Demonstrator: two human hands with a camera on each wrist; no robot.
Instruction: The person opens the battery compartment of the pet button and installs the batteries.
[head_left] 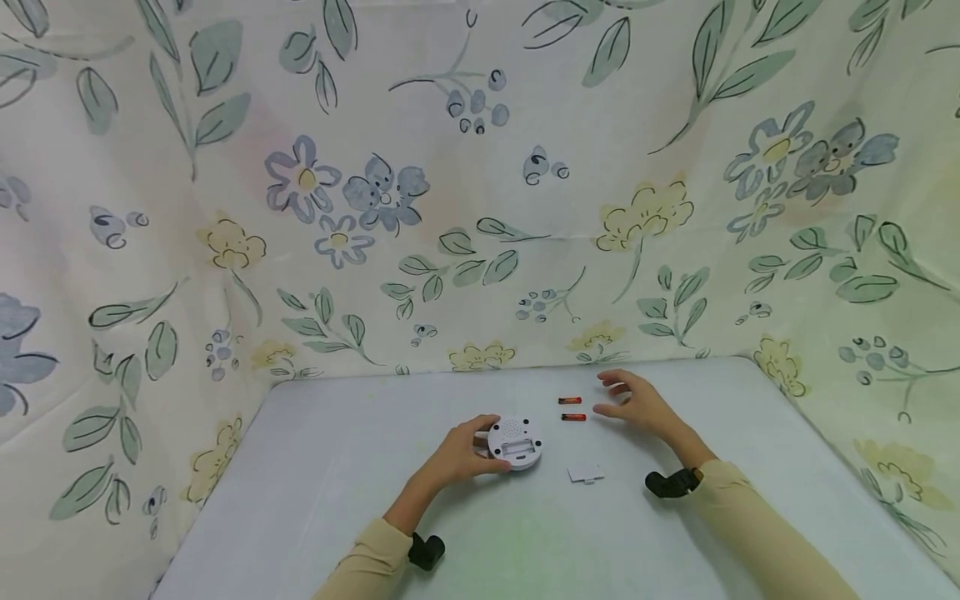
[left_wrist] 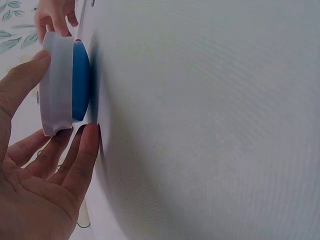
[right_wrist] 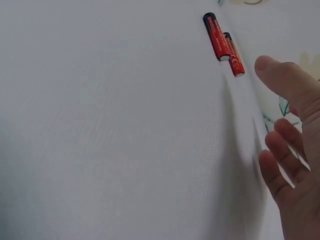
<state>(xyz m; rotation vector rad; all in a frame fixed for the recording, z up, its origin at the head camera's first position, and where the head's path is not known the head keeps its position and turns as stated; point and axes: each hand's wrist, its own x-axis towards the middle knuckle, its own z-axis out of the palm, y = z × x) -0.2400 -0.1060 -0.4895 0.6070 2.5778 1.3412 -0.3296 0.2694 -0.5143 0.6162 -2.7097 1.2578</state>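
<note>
A round white device (head_left: 516,431) lies upside down on the table, its battery compartment uncovered and no battery visible inside. Speaker holes and small dark feet dot this face; its blue lower part (left_wrist: 81,82) shows in the left wrist view. My left hand (head_left: 459,454) grips the device's white rim between thumb and fingers. Two red AAA-looking batteries, the far one (head_left: 570,401) and the near one (head_left: 573,417), lie to its right. Just right of them hovers my right hand (head_left: 637,407), fingers spread and loosely bent, touching neither.
A small white battery cover (head_left: 585,474) lies right of the device, nearer the front. The white table (head_left: 337,467) ends at a floral cloth (head_left: 465,275) hanging behind and at the sides. Dark camera bands sit on both wrists.
</note>
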